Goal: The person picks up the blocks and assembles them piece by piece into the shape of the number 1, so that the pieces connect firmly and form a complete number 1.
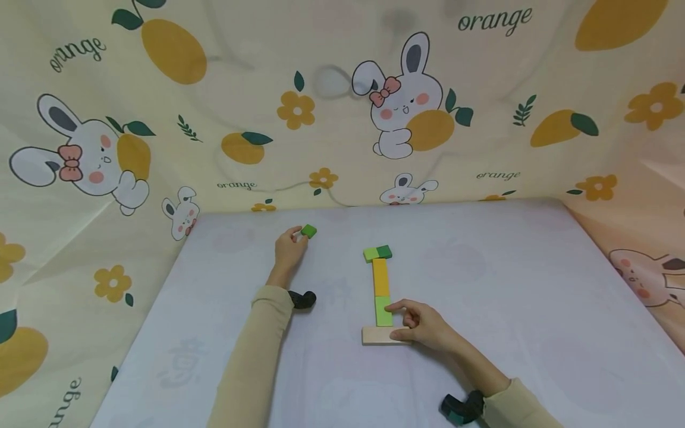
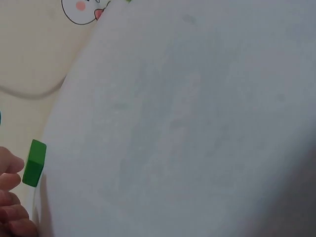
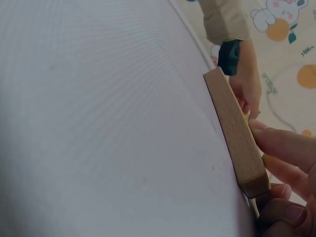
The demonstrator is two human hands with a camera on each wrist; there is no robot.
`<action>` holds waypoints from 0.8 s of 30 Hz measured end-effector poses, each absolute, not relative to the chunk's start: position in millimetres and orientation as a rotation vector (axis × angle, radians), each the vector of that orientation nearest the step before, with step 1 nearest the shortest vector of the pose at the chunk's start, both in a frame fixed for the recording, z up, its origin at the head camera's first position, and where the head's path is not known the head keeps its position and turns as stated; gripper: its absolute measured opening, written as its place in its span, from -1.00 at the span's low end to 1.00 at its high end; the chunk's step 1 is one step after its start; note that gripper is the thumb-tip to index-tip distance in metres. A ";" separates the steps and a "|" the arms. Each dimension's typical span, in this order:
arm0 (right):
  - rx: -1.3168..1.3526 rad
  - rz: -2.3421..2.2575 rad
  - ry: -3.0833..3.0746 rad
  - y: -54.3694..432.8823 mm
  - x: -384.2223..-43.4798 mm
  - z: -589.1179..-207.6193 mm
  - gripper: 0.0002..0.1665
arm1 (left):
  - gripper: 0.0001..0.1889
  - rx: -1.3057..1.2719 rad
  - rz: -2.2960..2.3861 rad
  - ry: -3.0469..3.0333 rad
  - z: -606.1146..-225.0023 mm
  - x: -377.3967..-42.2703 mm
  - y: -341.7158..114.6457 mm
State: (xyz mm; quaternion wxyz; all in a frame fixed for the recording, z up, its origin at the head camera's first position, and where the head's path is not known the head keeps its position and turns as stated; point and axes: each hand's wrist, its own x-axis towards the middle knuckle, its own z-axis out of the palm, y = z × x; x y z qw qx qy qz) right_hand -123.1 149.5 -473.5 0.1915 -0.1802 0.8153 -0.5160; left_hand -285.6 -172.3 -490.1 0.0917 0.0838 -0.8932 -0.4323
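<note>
Far left on the white table, my left hand [image 1: 289, 248] pinches a small green block [image 1: 308, 231] between thumb and fingertips. The left wrist view shows that green block [image 2: 34, 163] beside the curled fingers. Right of centre, my right hand [image 1: 426, 325] touches a line of blocks: its index fingertip is at a light green block [image 1: 383, 311], and its thumb is on a pale wooden block [image 1: 376, 336] lying crosswise at the near end. A yellow block [image 1: 380, 277] continues the line. At its far end a lime block [image 1: 371, 255] and a dark green block [image 1: 384, 251] lie side by side.
The white tabletop [image 1: 508, 285] ends at a back edge against a cloth [image 1: 332, 137] printed with rabbits and oranges. More of this cloth hangs at the left and right. A dark strap device sits at each wrist.
</note>
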 end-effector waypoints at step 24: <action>-0.500 -1.447 2.293 149.1 -122.9 -474.5 -0.41 | -0.42 0.134 -1.080 -2.937 -487.7 -288.0 -180.7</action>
